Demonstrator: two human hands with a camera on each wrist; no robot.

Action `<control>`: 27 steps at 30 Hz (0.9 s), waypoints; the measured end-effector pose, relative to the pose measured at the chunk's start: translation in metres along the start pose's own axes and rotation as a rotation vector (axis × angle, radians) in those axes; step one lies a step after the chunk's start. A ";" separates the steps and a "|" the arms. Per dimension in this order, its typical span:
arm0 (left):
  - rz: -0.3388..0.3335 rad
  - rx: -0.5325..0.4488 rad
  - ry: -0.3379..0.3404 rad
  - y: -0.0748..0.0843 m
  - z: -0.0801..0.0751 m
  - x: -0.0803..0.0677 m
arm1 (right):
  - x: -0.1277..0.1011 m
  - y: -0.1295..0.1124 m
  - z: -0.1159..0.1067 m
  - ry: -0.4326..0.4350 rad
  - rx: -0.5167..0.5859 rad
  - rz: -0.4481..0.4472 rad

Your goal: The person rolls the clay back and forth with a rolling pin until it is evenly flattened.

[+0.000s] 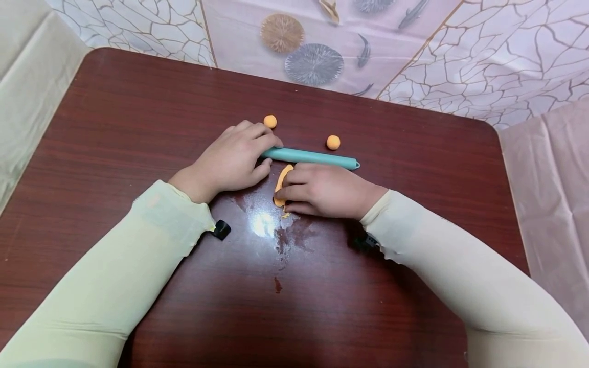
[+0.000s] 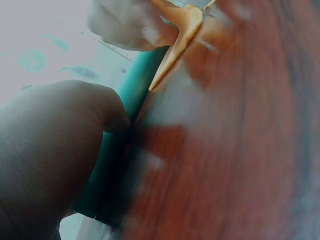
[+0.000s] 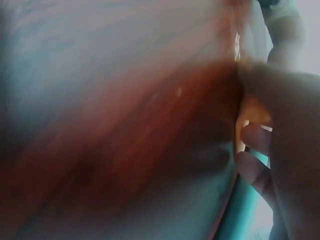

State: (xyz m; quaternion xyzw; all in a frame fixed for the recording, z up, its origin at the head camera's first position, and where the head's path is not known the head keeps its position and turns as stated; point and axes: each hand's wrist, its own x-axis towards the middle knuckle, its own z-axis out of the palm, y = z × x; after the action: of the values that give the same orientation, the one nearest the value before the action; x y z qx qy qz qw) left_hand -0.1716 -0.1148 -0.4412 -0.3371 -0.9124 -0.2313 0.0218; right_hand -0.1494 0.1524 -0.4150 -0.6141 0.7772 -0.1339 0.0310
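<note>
Two pale yellow-green fabric sleeves (image 1: pixel 115 286) fill the lower corners of the head view, reaching up toward the middle of the dark reddish-brown wooden table (image 1: pixel 138 102). A small black clip-like piece (image 1: pixel 222 229) shows at the left cuff, and another dark piece (image 1: pixel 365 241) at the right cuff.

At the centre of the frame, the left hand (image 1: pixel 232 158) lies palm-down with its fingers gently bent over the left end of a slim teal plastic rolling pin (image 1: pixel 310 157), which lies nearly level across the table, its right end free. The left wrist view shows the thumb (image 2: pixel 107 107) resting against the teal rod.

Just below the pin, the right hand (image 1: pixel 322 190) points toward the left of the frame, its fingertips pinching the edge of a flattened orange piece of dough (image 1: pixel 281 184) that lies on the table right beside the pin. In the left wrist view the dough (image 2: pixel 180 37) hangs as a thin sheet, lifted at one edge, its tip next to the pin (image 2: pixel 135 95). The right wrist view is blurred; fingers (image 3: pixel 255 145) close on the orange sheet.

Two small orange dough balls sit above the pin: one (image 1: pixel 270 121) just beyond the left fingertips, the other (image 1: pixel 333 142) to its right, near the rod. A shiny smeared patch (image 1: pixel 264 222) marks the table below the hands.
</note>
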 end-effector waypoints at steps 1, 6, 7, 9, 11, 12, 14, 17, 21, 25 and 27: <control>-0.001 -0.002 -0.001 0.000 0.000 0.000 | 0.001 0.000 0.000 0.003 -0.021 -0.009; -0.002 -0.004 0.007 -0.001 -0.001 -0.001 | 0.006 -0.002 0.001 0.052 -0.137 -0.044; -0.002 -0.005 0.009 -0.001 -0.001 -0.001 | 0.007 -0.003 0.002 0.064 -0.160 -0.053; 0.001 -0.004 0.011 -0.001 0.000 -0.001 | 0.007 -0.004 0.003 0.085 -0.185 -0.056; 0.004 -0.007 0.011 -0.001 0.000 -0.001 | 0.006 -0.005 0.004 0.094 -0.190 -0.044; 0.004 -0.008 0.010 -0.001 0.001 -0.001 | 0.005 -0.006 0.005 0.090 -0.193 -0.038; 0.005 -0.010 0.007 0.000 0.001 0.000 | 0.003 -0.007 0.005 0.067 -0.218 -0.031; 0.002 -0.011 0.002 0.001 0.000 0.000 | 0.002 -0.010 0.003 0.016 -0.313 -0.033; -0.004 -0.009 0.001 0.001 -0.001 -0.001 | 0.008 -0.018 0.003 -0.015 -0.422 0.015; 0.001 -0.007 -0.001 0.001 -0.001 -0.001 | 0.012 -0.023 0.004 -0.021 -0.387 0.125; 0.005 -0.007 -0.003 0.001 0.000 0.000 | 0.012 -0.024 0.003 -0.024 -0.361 0.161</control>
State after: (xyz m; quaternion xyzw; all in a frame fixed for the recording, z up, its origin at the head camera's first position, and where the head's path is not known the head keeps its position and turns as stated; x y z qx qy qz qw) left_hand -0.1708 -0.1142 -0.4406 -0.3398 -0.9107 -0.2338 0.0201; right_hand -0.1289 0.1353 -0.4102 -0.5471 0.8347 0.0178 -0.0596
